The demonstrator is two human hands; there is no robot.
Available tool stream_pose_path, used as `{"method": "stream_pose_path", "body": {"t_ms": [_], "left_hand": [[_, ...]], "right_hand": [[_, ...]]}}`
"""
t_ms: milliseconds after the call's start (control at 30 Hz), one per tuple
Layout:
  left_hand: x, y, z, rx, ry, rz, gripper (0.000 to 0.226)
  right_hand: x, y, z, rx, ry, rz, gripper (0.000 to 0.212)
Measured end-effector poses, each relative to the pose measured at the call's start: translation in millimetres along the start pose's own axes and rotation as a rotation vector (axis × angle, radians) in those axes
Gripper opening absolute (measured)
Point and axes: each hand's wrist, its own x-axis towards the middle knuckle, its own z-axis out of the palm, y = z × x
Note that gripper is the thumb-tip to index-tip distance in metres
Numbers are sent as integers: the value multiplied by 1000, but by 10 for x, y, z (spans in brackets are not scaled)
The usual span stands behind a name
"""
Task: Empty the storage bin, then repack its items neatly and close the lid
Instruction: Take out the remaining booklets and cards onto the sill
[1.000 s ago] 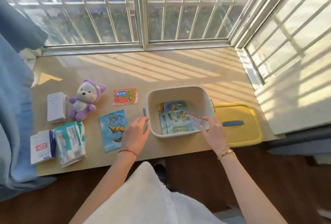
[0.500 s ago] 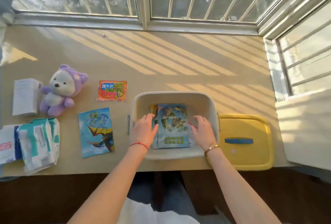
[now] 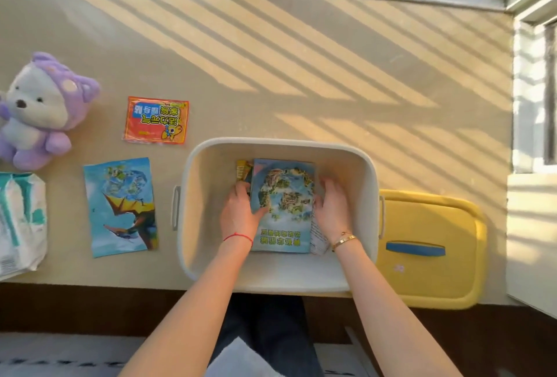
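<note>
Both hands are down inside the storage bin now. A second ago the left hand was out on the rim and the right hand was at the near edge; now they flank the blue globe-cover booklet lying flat on the bin floor. The left hand's fingers curl against the booklet's left edge, thumb lapping onto the cover. The right hand is spread, fingers fanned along the right edge, over a white leaflet peeking out beneath. A yellow packet sticks out at the far left corner of the stack. Whether the stack is being squared up or lifted, I cannot tell.

The bin sits at the near edge of the bench, the yellow lid with its blue handle lying just to its right, well off the bin. Out on the bench to the left: a dinosaur-print booklet, an orange-red packet, a purple plush bear, and a white-and-teal soft pack at the frame's edge.

My read: the flat paper goes in first, the bulkier items are yet to pack, and the lid comes last.
</note>
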Motion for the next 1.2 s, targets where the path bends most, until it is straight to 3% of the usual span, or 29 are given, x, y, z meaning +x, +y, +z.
{"method": "stream_pose_path", "body": {"t_ms": [167,300,500,800,967,1100,1200], "left_hand": [[27,-48,-34,-151,2,-63,42],[-133,-80,-221,-100,153,-17,28],[-524,-114,-415,-143,257,69,28],[-624,-225,-577,-275,236,81,33],[-745,-203,-865,-347,268,163,34],[-961,-178,-1194,-401,346,194,39],[-1165,-195,-1451,-500,384,165,42]], "right_hand": [[9,35,44,33,8,-19,36],[-9,-6,89,68,-30,-41,37],[-68,-50,229,-89,-43,-82,70],[24,2,199,-171,-62,5,48],[-251,-137,-170,236,-11,-5,20],[-693,-377,-645,452,113,-175,17],[-996,-648,-949,752,101,-224,7]]}}
